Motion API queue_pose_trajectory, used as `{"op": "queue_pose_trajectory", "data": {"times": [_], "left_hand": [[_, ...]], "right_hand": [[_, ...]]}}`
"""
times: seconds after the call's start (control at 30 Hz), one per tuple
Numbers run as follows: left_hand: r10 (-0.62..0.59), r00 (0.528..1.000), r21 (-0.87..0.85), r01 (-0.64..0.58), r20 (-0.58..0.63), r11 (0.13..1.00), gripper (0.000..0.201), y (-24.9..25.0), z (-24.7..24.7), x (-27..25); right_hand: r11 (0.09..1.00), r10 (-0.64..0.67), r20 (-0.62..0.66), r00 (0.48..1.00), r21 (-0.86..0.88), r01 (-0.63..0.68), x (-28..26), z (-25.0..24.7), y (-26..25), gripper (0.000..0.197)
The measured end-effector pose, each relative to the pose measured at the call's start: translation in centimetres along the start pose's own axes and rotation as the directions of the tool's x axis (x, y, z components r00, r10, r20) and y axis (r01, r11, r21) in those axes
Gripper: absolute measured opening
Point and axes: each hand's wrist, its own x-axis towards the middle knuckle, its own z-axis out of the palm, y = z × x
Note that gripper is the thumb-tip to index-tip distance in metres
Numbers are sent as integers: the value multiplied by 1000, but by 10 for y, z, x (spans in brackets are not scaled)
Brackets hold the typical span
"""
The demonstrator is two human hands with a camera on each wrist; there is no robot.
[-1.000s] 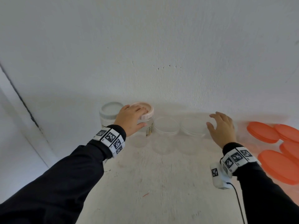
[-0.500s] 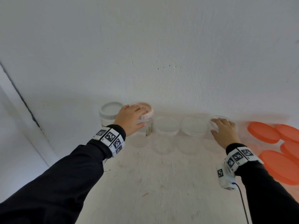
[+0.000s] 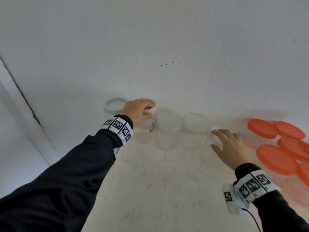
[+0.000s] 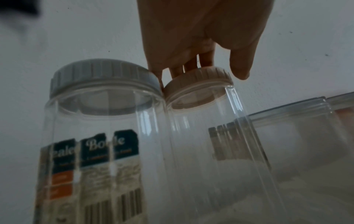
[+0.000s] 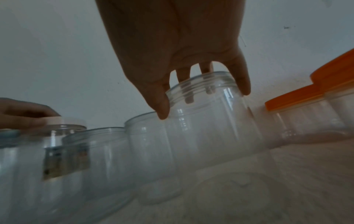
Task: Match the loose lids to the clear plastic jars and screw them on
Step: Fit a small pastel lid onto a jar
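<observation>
L hand (image 3: 137, 111) grips pink lid (image 3: 151, 110) on far-left jar (image 4: 201, 136); R hand (image 3: 229, 148) fingers curled round open jar's (image 5: 208, 115) rim.

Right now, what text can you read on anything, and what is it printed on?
"Bottle": white script on the dark label of the grey-lidded jar; a partial word before it reads roughly "eale".
Smaller print and barcode on that label: blurred.
Sticker on the neighbouring jar: unreadable.
Wristband squares: patterns, no words.
</observation>
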Motion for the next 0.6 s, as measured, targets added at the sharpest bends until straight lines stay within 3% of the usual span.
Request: {"op": "queue_pose_trajectory", "data": {"times": [0.13, 0.23, 0.37, 0.6], "left_hand": [[-37, 999, -20, 37, 17, 999, 37, 1, -2, -2], [-21, 999, -40, 20, -37, 999, 34, 8, -3, -5], [103, 988, -134, -118, -114, 984, 31, 27, 4, -15], [277, 959, -275, -281, -53, 920, 30, 62, 32, -36]], "right_hand": [[998, -63, 4, 998, -3, 63, -23, 1, -15, 47], [994, -108, -2, 994, 10, 108, -36, 1, -25, 49], [975, -195, -105, 975, 91, 205, -49, 4, -37, 45], [939, -262, -157, 952, 187, 289, -58, 10, -46, 37]]}}
